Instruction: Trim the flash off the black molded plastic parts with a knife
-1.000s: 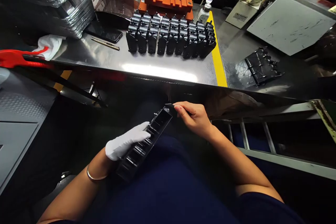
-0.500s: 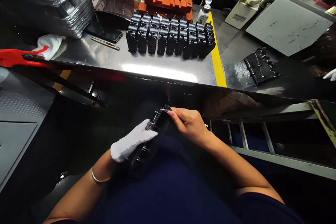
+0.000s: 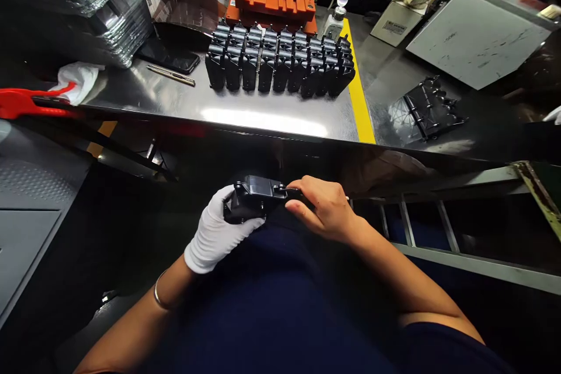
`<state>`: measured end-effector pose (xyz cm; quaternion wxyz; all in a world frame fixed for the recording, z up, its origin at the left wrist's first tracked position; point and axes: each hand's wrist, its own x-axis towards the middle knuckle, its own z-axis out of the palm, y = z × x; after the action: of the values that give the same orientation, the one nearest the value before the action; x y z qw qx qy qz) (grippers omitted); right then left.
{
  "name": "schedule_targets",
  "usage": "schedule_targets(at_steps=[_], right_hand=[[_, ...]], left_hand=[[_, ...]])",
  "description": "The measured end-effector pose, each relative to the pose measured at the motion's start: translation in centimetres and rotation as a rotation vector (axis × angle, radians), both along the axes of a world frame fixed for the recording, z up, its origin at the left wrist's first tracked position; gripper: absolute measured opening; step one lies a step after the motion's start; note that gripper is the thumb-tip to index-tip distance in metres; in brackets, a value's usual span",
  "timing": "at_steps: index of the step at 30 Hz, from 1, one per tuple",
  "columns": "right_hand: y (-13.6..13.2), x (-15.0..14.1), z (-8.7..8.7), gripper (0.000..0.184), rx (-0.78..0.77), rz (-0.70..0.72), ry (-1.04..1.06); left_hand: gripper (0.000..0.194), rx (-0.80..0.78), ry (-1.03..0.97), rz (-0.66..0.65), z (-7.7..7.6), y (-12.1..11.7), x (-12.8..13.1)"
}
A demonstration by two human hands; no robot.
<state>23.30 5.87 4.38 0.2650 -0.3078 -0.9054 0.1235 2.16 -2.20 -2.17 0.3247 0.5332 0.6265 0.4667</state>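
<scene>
My left hand (image 3: 214, 228), in a white glove, is closed around a black molded plastic part (image 3: 258, 201) in front of my body. The part lies on its side, with a smooth shiny face turned up. My bare right hand (image 3: 324, 207) pinches a thin blade (image 3: 293, 191) between thumb and fingers. The blade's tip is at the right end of the part and seems to touch it. Most of its handle is hidden in the hand; a small pale end shows behind the palm.
Similar black parts (image 3: 280, 61) stand in a row on the metal bench (image 3: 175, 99). Behind them are an orange fixture (image 3: 274, 0) and a pump bottle (image 3: 335, 20). Another black part (image 3: 432, 108) lies right of the yellow strip (image 3: 362, 111). Clear trays (image 3: 118, 29) are stacked at left.
My left hand has turned the black part from a steep slant to nearly level, its smooth face now up. My right hand has shifted slightly right, keeping the blade at the part's end.
</scene>
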Motion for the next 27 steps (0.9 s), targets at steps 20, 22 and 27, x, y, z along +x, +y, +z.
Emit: schedule_targets(at_steps=[20, 22, 27], right_hand=[[0.04, 0.16, 0.45, 0.053, 0.194, 0.150, -0.137], [0.09, 0.18, 0.51, 0.053, 0.201, 0.157, -0.133], [0.14, 0.19, 0.53, 0.054, 0.236, 0.224, -0.126]], left_hand=[[0.066, -0.037, -0.029, -0.273, 0.19, -0.54, -0.86], [0.069, -0.064, -0.047, -0.309, 0.27, -0.53, -0.93], [0.072, -0.183, -0.101, -0.332, 0.38, -0.49, -0.84]])
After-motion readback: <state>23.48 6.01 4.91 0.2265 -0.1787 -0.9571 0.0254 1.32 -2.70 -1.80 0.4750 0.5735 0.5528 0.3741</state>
